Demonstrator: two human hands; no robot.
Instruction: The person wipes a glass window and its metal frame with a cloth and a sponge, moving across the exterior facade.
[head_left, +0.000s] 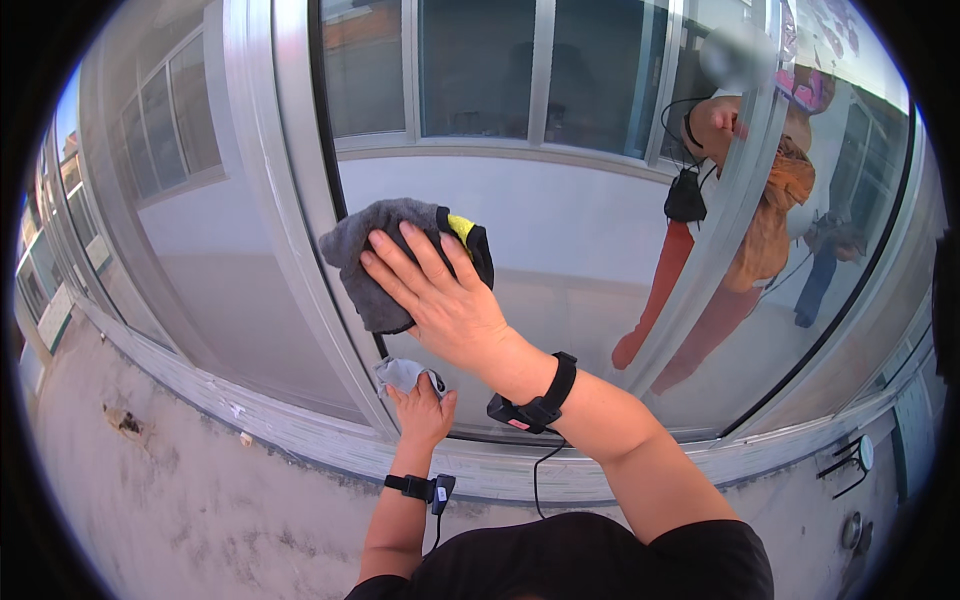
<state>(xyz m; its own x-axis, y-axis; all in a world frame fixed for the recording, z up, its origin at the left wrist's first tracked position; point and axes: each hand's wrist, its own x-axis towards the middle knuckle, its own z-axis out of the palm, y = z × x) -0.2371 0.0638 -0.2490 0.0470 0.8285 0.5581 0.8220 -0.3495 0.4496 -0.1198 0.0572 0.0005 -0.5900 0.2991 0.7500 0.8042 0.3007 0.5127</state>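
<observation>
My right hand (457, 307) presses a folded dark grey microfiber cloth (367, 289) with black and yellow edging flat against the window glass (525, 217), near the left upright of its metal frame. Lower down, my left hand (422, 411) has its fingers on a light grey cloth (401, 373) at the lower left part of the same pane. Each wrist wears a black strap with a small cabled device.
Metal window frame (289, 150) uprights stand left and right. The low sill (525, 472) runs below the glass. Orange and reddish clothes show at the right of the pane. A stool (862, 454) and a metal bowl (852, 530) are at the lower right.
</observation>
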